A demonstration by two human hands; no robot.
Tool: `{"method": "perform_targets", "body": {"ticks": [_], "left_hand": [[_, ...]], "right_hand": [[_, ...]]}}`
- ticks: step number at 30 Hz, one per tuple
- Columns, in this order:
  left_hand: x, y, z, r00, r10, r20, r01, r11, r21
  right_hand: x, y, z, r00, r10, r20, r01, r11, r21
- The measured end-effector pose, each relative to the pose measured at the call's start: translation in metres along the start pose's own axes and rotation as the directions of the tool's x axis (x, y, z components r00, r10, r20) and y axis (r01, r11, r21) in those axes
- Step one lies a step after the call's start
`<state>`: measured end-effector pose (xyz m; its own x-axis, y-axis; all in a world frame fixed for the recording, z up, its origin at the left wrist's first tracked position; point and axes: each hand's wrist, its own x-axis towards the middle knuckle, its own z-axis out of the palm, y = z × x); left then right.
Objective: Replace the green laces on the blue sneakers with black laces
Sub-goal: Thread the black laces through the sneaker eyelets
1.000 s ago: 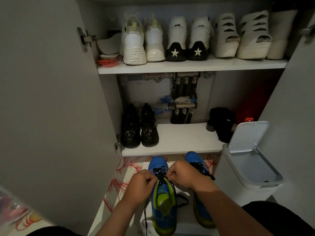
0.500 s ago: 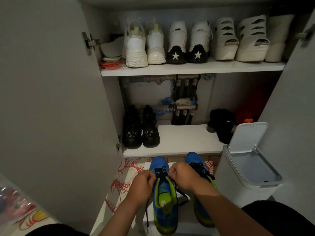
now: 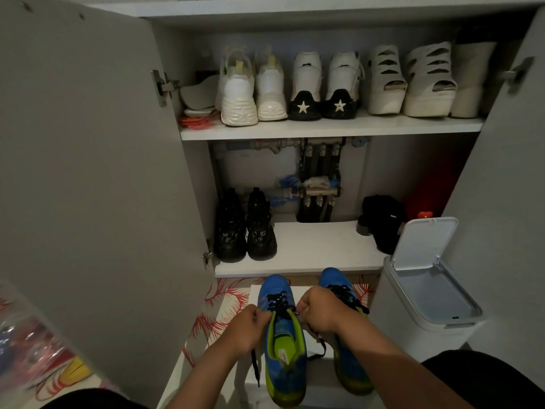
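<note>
Two blue sneakers down front, toes toward the open cupboard (image 3: 197,187): left sneaker (image 3: 284,349) and right sneaker (image 3: 339,283), side by side, both threaded in black. Left hand (image 3: 246,329) and right hand (image 3: 321,314) meet at the top of the left sneaker's lacing, fingers curled tight, each pinching the black lace (image 3: 278,301). One loose end hangs below the left hand.

Up in the cupboard, the upper shelf (image 3: 324,129) carries six pale shoes in three pairs: two cream trainers (image 3: 239,93), two white ones with star heels (image 3: 321,87), two cut-out wedges (image 3: 410,81). Lower shelf (image 3: 309,249): one pair of black shoes (image 3: 246,228), plus a dark bundle (image 3: 383,219) at the right.

One white bin (image 3: 395,302) just beside the right sneaker, lid up; what's inside, can't tell.
</note>
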<state>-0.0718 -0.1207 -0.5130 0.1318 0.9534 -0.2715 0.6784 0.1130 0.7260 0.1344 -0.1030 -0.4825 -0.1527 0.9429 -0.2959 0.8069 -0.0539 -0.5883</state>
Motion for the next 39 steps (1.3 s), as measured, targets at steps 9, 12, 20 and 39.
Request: {"method": "perform_targets", "body": {"ticks": [9, 12, 20, 39], "left_hand": [[-0.009, -0.013, -0.017, 0.993, 0.059, -0.099, -0.033, 0.969, 0.243], [-0.011, -0.002, -0.005, 0.963, 0.224, -0.152, -0.207, 0.970, 0.125], [-0.009, 0.007, 0.009, 0.968, 0.250, 0.014, -0.250, 0.967, 0.045], [-0.002, 0.002, 0.022, 0.921, 0.371, -0.119, -0.225, 0.757, 0.614]], "right_hand": [[-0.010, 0.003, -0.006, 0.996, -0.087, 0.009, 0.087, 0.961, -0.262], [-0.019, -0.008, -0.001, 0.974, -0.205, -0.099, 0.182, 0.963, -0.200], [-0.025, -0.028, 0.027, 0.952, -0.301, -0.050, 0.181, 0.689, -0.701], [-0.013, -0.014, 0.049, 0.947, -0.257, -0.194, 0.169, 0.910, -0.378]]}}
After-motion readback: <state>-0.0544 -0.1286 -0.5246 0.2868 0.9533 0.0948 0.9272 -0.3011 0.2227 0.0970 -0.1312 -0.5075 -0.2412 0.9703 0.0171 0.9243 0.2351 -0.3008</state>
